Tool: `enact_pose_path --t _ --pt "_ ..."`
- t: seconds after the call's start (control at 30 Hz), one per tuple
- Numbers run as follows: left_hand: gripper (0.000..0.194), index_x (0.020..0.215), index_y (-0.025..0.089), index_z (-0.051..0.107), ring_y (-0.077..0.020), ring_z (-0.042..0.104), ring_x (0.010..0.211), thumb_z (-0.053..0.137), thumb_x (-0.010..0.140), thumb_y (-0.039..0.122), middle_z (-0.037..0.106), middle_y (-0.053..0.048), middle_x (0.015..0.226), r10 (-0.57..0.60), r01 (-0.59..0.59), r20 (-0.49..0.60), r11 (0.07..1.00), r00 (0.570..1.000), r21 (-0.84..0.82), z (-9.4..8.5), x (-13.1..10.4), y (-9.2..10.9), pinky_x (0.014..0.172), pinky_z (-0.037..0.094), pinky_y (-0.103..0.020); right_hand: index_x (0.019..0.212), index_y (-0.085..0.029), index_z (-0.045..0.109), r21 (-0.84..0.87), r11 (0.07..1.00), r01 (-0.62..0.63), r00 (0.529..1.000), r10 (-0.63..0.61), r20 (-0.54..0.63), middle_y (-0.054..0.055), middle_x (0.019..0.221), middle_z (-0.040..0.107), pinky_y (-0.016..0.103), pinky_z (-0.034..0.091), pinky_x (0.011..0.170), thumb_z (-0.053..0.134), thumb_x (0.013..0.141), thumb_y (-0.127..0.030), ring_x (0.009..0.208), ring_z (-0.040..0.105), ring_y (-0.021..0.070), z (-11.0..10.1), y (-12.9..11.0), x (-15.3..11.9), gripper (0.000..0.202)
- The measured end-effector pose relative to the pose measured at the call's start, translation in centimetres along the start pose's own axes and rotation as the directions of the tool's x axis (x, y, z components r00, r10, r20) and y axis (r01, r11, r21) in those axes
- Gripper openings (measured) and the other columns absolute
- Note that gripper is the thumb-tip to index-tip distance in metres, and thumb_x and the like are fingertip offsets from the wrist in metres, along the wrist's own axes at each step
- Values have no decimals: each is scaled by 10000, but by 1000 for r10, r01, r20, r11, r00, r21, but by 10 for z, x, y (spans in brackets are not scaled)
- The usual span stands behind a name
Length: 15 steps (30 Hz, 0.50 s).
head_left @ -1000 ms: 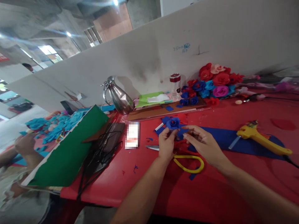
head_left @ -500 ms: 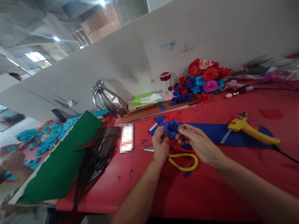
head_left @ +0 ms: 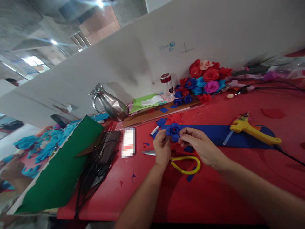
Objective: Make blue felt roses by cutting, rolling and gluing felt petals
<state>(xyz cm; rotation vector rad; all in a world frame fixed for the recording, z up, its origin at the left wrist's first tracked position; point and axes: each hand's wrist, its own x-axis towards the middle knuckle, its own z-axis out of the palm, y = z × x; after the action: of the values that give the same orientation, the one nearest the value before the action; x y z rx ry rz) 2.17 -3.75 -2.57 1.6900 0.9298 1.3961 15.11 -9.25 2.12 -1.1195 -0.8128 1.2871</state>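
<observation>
Between my two hands is a blue fabric or foam flower (head_left: 172, 129) with a bit of red at its centre. My left hand (head_left: 162, 144) grips it low on its left side, fingers closed. The fingertips of my right hand (head_left: 195, 140) pinch a petal at its right edge. Below my hands lie scissors with yellow handles (head_left: 186, 165), their blades partly behind my left wrist. A strip of blue sheet (head_left: 212, 136) runs behind my right hand. On that strip rests a yellow glue gun (head_left: 252, 131) with a clear glue stick near it.
Finished flowers (head_left: 209, 78) in several colours are heaped by the wall. A steel jug (head_left: 111, 103), a red-lidded glass jar (head_left: 167, 86) and a brown board (head_left: 143, 118) stand at the back. A green board (head_left: 57, 171) leans at left, with another person's hand (head_left: 14, 171) beyond.
The whole view has shifted slightly. Both hands keep hold of the blue flower, with my right fingers a little more curled at its edge.
</observation>
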Motion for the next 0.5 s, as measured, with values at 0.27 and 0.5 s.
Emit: enact_pose_path --t 0.27,0.5 --pt "151 668 175 576 -132 528 692 512 797 130 575 -16 726 -8 8 0 1000 1000 26 0 0 -2 647 443 -238 617 -210 583 -3 1000 3 1000 -3 9 -15 599 597 290 368 617 666 691 -400 593 507 128 -3 -1 -1 220" --pt "152 687 177 591 -138 549 705 530 826 175 608 -26 758 7 -7 5 1000 1000 12 0 0 -2 647 452 -245 619 -207 611 49 994 -102 991 98 91 -10 612 608 298 388 638 687 668 -406 606 530 132 -2 3 0 219"
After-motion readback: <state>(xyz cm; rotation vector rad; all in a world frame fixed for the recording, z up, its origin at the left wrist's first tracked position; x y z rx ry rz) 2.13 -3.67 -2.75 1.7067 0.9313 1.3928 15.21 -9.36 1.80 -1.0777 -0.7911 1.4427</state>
